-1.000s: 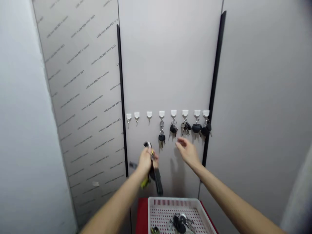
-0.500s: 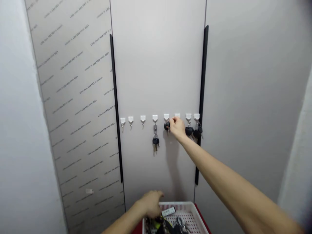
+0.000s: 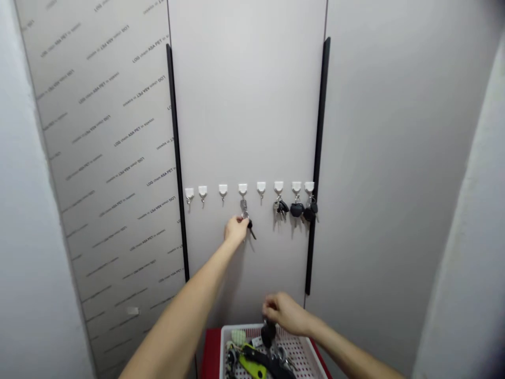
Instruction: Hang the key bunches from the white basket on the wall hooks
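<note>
A row of white hooks [image 3: 223,189] runs across the grey cabinet door. My left hand [image 3: 235,230] is raised and closed on the key bunch [image 3: 248,219] that hangs from the fourth hook. My right hand [image 3: 284,313] is low, just above the white basket [image 3: 228,337], pinching a black key fob [image 3: 269,331] over it. Three more key bunches [image 3: 295,208] hang on the rightmost hooks. The hook between them and the left hand's bunch [image 3: 261,188] is bare.
The white perforated basket stands on a red surface [image 3: 211,353] and holds several keys, a yellow-green tag [image 3: 252,364] and a black strap. Black vertical handles [image 3: 175,158] flank the door. A panel with printed protective film is at left.
My right hand took the black key bunch off the fifth hook and lowered it to the basket. My left hand left the basket and rose to grip the bunch on the fourth hook.
</note>
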A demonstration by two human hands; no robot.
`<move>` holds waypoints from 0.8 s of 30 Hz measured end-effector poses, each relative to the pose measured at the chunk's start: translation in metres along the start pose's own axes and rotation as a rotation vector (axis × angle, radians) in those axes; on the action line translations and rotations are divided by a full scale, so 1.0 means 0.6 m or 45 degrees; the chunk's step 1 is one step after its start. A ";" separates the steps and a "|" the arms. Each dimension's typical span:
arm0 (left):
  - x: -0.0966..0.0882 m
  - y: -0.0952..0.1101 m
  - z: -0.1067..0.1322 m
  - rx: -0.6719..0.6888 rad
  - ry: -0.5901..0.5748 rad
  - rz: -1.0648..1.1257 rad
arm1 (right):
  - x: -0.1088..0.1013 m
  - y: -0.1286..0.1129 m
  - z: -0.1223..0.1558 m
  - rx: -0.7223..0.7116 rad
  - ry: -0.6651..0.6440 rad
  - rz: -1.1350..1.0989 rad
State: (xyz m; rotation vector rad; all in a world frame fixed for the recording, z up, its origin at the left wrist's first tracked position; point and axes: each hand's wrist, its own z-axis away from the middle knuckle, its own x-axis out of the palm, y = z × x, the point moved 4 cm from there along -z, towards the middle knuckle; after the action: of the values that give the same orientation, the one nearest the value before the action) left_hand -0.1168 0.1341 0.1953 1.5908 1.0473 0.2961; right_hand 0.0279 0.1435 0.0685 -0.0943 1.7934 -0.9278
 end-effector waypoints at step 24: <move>0.071 -0.146 0.213 0.220 -1.068 -0.768 | -0.271 -0.121 -0.053 0.064 0.482 0.356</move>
State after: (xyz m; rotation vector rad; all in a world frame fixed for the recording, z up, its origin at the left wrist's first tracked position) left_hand -0.0462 0.0771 0.0630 1.2618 0.8249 -0.8246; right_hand 0.0462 0.1872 0.2431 0.3785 2.0606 -0.8250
